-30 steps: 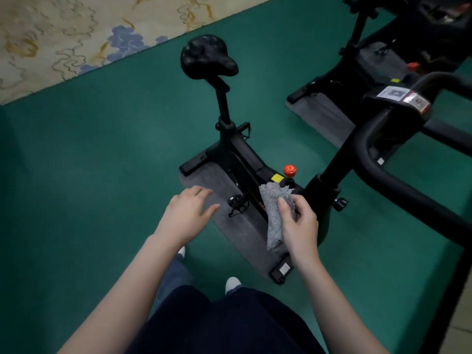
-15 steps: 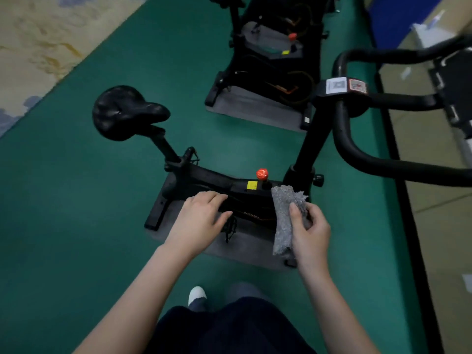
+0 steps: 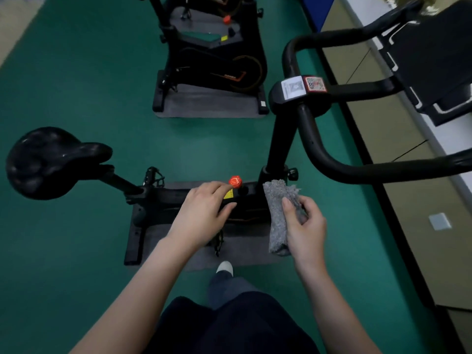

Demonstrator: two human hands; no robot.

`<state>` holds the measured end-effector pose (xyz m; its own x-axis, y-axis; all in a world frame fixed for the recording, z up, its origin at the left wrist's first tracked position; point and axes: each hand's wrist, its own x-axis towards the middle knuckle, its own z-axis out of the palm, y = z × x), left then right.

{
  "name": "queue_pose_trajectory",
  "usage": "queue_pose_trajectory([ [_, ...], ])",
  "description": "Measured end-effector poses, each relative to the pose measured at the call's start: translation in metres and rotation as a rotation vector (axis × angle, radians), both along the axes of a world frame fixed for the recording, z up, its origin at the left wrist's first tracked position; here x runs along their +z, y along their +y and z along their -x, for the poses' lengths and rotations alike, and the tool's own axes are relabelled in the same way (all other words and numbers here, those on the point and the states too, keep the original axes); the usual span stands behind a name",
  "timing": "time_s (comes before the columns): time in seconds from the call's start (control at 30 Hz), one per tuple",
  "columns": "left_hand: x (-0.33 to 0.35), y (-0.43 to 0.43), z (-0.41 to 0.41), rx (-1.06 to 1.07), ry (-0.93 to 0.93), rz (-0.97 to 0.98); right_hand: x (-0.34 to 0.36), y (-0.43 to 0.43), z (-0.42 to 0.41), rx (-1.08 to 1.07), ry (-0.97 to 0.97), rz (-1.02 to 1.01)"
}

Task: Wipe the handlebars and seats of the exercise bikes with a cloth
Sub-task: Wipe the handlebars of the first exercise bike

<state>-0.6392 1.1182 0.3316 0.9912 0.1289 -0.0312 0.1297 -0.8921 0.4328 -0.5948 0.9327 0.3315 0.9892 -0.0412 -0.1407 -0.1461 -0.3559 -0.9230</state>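
Beside the red knob [image 3: 235, 181], the relaxed left hand [image 3: 201, 213] has arrived; right hand [image 3: 304, 226] still pinches cloth [image 3: 275, 226].

Your right hand [image 3: 306, 226] pinches the cloth [image 3: 277, 213] just beside the bike's post [image 3: 281, 144], your left hand [image 3: 201, 215], fingers [image 3: 220, 189] relaxed, is by the red knob [image 3: 235, 180], with the seat [image 3: 48, 162] at left, the handlebars [image 3: 357, 169] at right and a second bike [image 3: 212, 60] beyond.

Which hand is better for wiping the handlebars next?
The right hand, probably. It pinches the grey cloth, and the handlebars curve just above it on that side. The left hand is empty, fingers relaxed over the bike frame by the red knob, nearer the seat.
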Motion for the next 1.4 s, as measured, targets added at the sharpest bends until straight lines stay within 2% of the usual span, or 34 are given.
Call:
queue_pose_trajectory([
  [0.4, 0.020, 0.041, -0.086, -0.145, -0.050, 0.011, 0.019, 0.056, -0.035, -0.075, -0.047, -0.032],
  [0.57, 0.027, 0.063, -0.123, -0.304, -0.138, 0.032, 0.036, 0.086, -0.043, -0.229, -0.160, -0.058],
  [0.73, 0.047, 0.084, -0.173, -0.507, -0.291, 0.105, 0.063, 0.111, -0.070, -0.537, -0.376, -0.009],
  [0.87, 0.059, 0.087, -0.210, -0.630, -0.413, 0.162, 0.086, 0.112, -0.099, -0.740, -0.465, 0.260],
  [1.03, 0.061, 0.073, -0.244, -0.788, -0.475, 0.210, 0.091, 0.113, -0.128, -0.798, -0.395, 0.593],
  [1.17, 0.058, 0.058, -0.258, -0.860, -0.485, 0.283, 0.086, 0.132, -0.141, -0.837, -0.317, 0.655],
  [1.4, 0.044, 0.047, -0.270, -0.850, -0.541, 0.396, 0.083, 0.132, -0.143, -0.817, -0.222, 0.764],
])
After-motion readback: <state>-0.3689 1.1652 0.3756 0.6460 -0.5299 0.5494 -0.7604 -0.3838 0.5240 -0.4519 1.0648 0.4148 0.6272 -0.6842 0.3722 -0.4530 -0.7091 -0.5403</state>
